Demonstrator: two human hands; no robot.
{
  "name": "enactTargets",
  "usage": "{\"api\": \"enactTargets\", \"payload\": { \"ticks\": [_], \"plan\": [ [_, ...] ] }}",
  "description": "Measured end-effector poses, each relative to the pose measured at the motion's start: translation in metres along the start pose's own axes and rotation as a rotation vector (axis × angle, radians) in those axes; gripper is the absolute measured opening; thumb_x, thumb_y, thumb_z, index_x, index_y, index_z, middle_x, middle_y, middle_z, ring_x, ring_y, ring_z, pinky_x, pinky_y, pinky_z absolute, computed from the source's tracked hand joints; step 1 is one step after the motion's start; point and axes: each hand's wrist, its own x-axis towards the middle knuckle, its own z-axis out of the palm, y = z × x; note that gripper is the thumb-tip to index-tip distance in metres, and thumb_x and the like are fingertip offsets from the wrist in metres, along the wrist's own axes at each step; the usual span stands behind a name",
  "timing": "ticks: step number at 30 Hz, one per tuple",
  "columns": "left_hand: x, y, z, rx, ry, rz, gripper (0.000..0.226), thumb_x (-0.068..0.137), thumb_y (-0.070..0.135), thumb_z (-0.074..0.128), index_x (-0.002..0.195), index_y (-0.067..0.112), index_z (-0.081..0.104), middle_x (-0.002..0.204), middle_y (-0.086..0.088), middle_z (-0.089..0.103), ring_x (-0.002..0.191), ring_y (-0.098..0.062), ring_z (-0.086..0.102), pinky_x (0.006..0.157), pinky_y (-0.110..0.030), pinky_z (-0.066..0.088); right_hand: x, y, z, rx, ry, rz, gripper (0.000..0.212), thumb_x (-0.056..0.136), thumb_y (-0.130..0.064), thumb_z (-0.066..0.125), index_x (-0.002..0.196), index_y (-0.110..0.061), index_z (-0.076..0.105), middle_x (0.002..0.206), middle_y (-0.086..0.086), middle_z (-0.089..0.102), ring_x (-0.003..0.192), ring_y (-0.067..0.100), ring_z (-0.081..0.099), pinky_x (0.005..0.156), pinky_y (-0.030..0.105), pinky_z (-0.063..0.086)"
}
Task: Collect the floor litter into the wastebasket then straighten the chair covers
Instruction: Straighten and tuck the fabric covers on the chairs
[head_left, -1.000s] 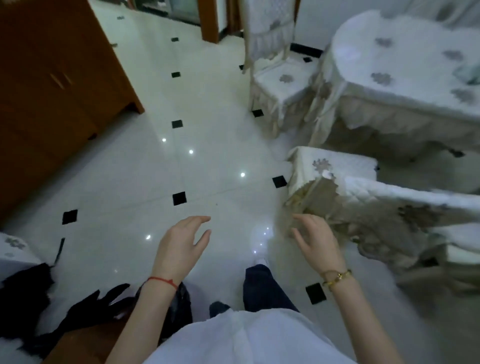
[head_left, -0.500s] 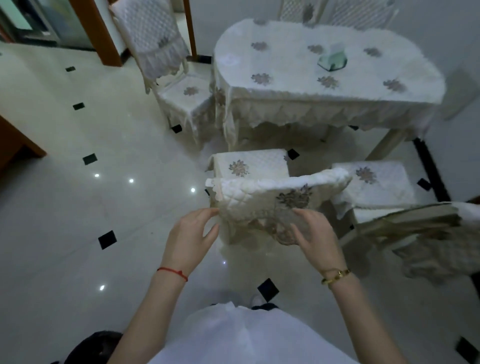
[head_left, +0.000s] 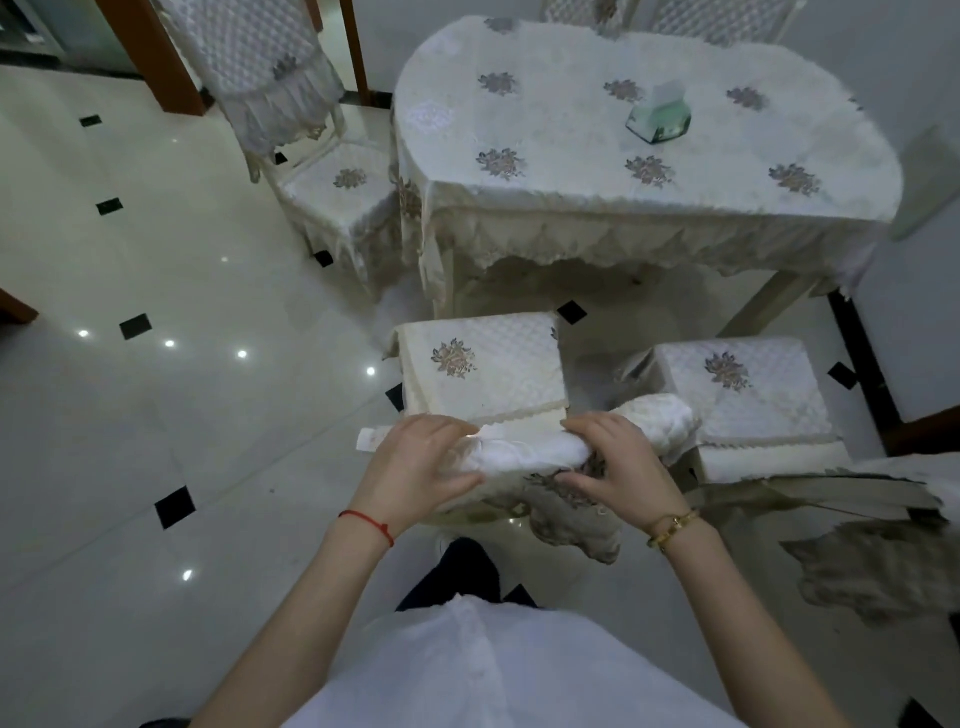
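A white quilted chair-back cover (head_left: 524, 449) with a lace fringe and grey flower embroidery lies bunched over the top of the chair in front of me. My left hand (head_left: 415, 470) grips its left end, fingers over the top and thumb underneath. My right hand (head_left: 621, 467) grips it to the right of middle the same way. The chair's seat cover (head_left: 485, 364), white with one flower, shows just beyond my hands. No wastebasket or litter is in view.
A second covered chair (head_left: 743, 395) stands to the right, a third (head_left: 332, 192) at the table's left end. The dining table (head_left: 571, 130) wears a white flowered cloth and holds a green tissue box (head_left: 658, 117). Glossy white tiled floor (head_left: 156, 415) spreads to the left.
My view swung right from the floor to the chairs. Both hands went from hovering open near the chair back to gripping its cover, which is now bunched up on the top rail.
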Motion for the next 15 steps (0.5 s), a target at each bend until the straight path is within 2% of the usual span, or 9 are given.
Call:
{"api": "enactTargets", "payload": {
  "ticks": [3, 6, 9, 12, 15],
  "plan": [
    [0.012, -0.008, 0.007, -0.024, -0.089, 0.022, 0.055, 0.071, 0.058, 0.065, 0.115, 0.024, 0.067, 0.109, 0.007, 0.069, 0.099, -0.014, 0.063, 0.091, -0.031, 0.048, 0.009, 0.009, 0.004, -0.009, -0.037, -0.014, 0.060, 0.070, -0.060, 0.068, 0.118, -0.025, 0.059, 0.112, -0.011, 0.061, 0.104, 0.010, 0.050, 0.097, 0.031, 0.038],
    [0.019, -0.021, 0.011, -0.134, -0.136, -0.018, 0.057, 0.069, 0.066, 0.063, 0.115, 0.033, 0.065, 0.111, 0.017, 0.067, 0.101, -0.003, 0.060, 0.087, -0.021, 0.047, 0.017, 0.010, 0.005, 0.004, -0.038, -0.003, 0.061, 0.066, -0.067, 0.066, 0.113, -0.029, 0.062, 0.106, -0.019, 0.059, 0.098, 0.003, 0.050, 0.092, 0.024, 0.034],
    [0.020, -0.030, 0.013, -0.190, -0.167, -0.018, 0.059, 0.066, 0.069, 0.067, 0.117, 0.040, 0.062, 0.112, 0.023, 0.065, 0.104, 0.006, 0.057, 0.089, -0.019, 0.046, 0.022, 0.006, 0.006, 0.020, -0.007, 0.018, 0.060, 0.061, -0.073, 0.065, 0.105, -0.031, 0.067, 0.098, -0.025, 0.055, 0.091, -0.003, 0.046, 0.086, 0.018, 0.028],
    [0.022, -0.038, 0.014, -0.215, -0.185, -0.008, 0.062, 0.064, 0.069, 0.069, 0.120, 0.044, 0.059, 0.115, 0.025, 0.065, 0.106, 0.007, 0.057, 0.090, -0.018, 0.046, 0.026, 0.004, 0.008, 0.056, 0.028, 0.037, 0.056, 0.059, -0.073, 0.066, 0.098, -0.033, 0.069, 0.093, -0.025, 0.061, 0.087, -0.001, 0.049, 0.084, 0.020, 0.030],
    [0.027, -0.044, 0.015, -0.223, -0.121, -0.008, 0.055, 0.065, 0.066, 0.070, 0.116, 0.044, 0.064, 0.110, 0.023, 0.068, 0.100, 0.007, 0.060, 0.085, -0.016, 0.047, 0.035, -0.001, 0.010, 0.081, 0.053, 0.063, 0.056, 0.056, -0.073, 0.068, 0.096, -0.033, 0.071, 0.091, -0.020, 0.067, 0.084, 0.006, 0.055, 0.084, 0.026, 0.034]
  ]
}}
